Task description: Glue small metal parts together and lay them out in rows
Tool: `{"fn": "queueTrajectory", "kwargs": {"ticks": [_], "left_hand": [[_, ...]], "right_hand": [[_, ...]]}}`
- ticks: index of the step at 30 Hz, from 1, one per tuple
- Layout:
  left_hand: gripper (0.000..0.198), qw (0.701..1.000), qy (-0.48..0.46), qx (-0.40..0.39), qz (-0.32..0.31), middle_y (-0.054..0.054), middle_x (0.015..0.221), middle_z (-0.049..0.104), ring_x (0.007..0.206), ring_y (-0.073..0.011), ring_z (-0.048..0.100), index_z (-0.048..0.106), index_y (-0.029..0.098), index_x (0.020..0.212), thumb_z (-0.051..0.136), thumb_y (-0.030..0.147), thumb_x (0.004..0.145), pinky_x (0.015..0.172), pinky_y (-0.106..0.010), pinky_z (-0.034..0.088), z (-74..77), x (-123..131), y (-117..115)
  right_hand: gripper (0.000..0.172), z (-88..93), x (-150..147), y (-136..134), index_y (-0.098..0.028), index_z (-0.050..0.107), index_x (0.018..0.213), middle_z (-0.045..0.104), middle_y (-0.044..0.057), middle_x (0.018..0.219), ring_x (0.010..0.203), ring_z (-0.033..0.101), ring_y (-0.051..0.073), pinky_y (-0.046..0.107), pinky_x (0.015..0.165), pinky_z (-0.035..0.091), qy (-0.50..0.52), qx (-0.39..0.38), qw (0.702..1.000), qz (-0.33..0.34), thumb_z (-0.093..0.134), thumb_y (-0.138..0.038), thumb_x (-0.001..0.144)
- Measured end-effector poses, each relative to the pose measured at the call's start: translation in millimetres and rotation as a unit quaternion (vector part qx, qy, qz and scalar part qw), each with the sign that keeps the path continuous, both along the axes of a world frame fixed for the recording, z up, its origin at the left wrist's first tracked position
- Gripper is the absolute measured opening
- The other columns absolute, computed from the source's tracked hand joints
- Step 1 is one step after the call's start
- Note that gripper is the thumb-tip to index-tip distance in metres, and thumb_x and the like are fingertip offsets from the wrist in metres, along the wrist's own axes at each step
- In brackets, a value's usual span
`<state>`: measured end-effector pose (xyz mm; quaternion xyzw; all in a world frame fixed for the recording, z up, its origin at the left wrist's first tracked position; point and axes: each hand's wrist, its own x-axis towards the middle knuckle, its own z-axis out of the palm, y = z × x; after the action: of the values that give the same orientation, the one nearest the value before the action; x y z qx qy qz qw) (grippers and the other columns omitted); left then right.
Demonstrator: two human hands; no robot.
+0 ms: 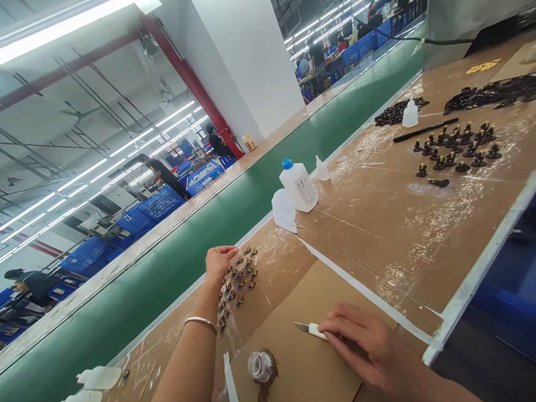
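My left hand (221, 262), a metal bangle at its wrist, reaches over a cluster of small dark and gold parts (240, 282). Thumb and fingers are pinched together at the cluster's far edge; whatever sits between them is too small to make out. On the brown board (300, 296), my right hand (364, 345) has its fingers closed at the white handle of a craft knife (311, 330), whose blade points left. A small clear glass jar (261, 367) stands between both arms, with a dark stain around its base.
A white bottle with a blue cap (298, 184) stands beyond the board, beside a small squeeze bottle (322, 169). Several dark figures (466, 143) and a black pen-like rod (425, 129) lie far right. A green conveyor belt (245, 203) runs along the table.
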<state>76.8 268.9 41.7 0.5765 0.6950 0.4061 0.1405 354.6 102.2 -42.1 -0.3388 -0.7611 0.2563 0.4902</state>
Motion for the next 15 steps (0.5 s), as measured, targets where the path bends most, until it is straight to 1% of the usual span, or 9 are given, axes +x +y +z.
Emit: {"fn": "queueTrajectory", "kwargs": {"ticks": [1,3,5,7,9,11,13,15], "left_hand": [[0.029,1.0,0.017,-0.019,0.001,-0.003,0.092,0.065,0.077,-0.0144,0.062,0.063,0.014,0.097,0.058,0.039,0.086,0.069,-0.032,0.052,8.5,-5,-12],[0.03,0.997,0.053,-0.054,0.007,0.0,0.074,0.066,0.065,-0.0132,0.06,0.068,0.014,0.084,0.066,0.043,0.078,0.063,-0.029,0.049,23.8,-19,-49],[0.03,0.993,0.088,-0.075,0.021,0.001,0.062,0.066,0.059,-0.0144,0.059,0.072,0.016,0.073,0.071,0.045,0.068,0.061,-0.027,0.045,32.7,-34,-98],[0.028,0.988,0.121,-0.09,0.044,0.0,0.064,0.069,0.062,-0.0166,0.06,0.073,0.019,0.069,0.07,0.047,0.065,0.063,-0.027,0.044,32.6,-47,-153],[0.027,0.982,0.144,-0.099,0.075,-0.002,0.066,0.07,0.065,-0.0195,0.062,0.073,0.021,0.066,0.068,0.048,0.064,0.064,-0.029,0.045,23.4,-57,-205],[0.027,0.976,0.161,-0.109,0.094,-0.003,0.068,0.071,0.065,-0.0206,0.063,0.073,0.022,0.065,0.065,0.048,0.066,0.064,-0.03,0.046,8.3,-63,-245],[0.025,0.973,0.178,-0.119,0.091,-0.003,0.072,0.071,0.067,-0.0202,0.064,0.073,0.024,0.069,0.061,0.045,0.072,0.065,-0.03,0.046,-8.4,-65,-269],[0.023,0.97,0.2,-0.118,0.077,-0.003,0.076,0.071,0.072,-0.0203,0.064,0.073,0.024,0.073,0.057,0.041,0.077,0.068,-0.031,0.046,-22.8,-65,-279]], "right_hand": [[0.02,0.8,1,0,-0.018,0.061,0.096,0.062,0.005,0.083,0.077,0.06,0.013,0.024,0.066,0.049,0.004,-0.005,1.0,0.001,0.041,-0.015,0.093],[0.02,1.6,2,-1,-0.019,0.061,0.097,0.063,0.005,0.086,0.08,0.061,0.013,0.024,0.069,0.049,0.01,-0.009,1.0,0.002,0.042,-0.016,0.093],[0.019,0.3,3,-1,-0.019,0.062,0.099,0.064,0.005,0.088,0.081,0.061,0.014,0.025,0.07,0.05,0.007,-0.003,1.0,0.006,0.044,-0.016,0.092],[0.019,-2.7,4,-1,-0.021,0.062,0.101,0.065,0.005,0.089,0.083,0.062,0.014,0.025,0.071,0.051,0.004,0.013,1.0,0.009,0.046,-0.016,0.091],[0.018,-5.8,5,-1,-0.022,0.061,0.102,0.065,0.004,0.091,0.084,0.063,0.014,0.025,0.072,0.052,0.001,0.031,0.999,0.01,0.049,-0.015,0.09],[0.017,-7.5,5,-1,-0.024,0.06,0.101,0.066,0.003,0.092,0.084,0.064,0.015,0.025,0.071,0.052,-0.004,0.045,0.999,0.011,0.051,-0.016,0.089],[0.015,-7.0,5,-1,-0.025,0.06,0.101,0.066,0.003,0.092,0.082,0.065,0.016,0.025,0.07,0.053,-0.006,0.055,0.998,0.009,0.052,-0.02,0.089],[0.014,-4.8,5,-1,-0.026,0.061,0.099,0.066,0.004,0.092,0.081,0.065,0.018,0.026,0.067,0.053,-0.008,0.057,0.998,0.003,0.053,-0.023,0.089]]}}
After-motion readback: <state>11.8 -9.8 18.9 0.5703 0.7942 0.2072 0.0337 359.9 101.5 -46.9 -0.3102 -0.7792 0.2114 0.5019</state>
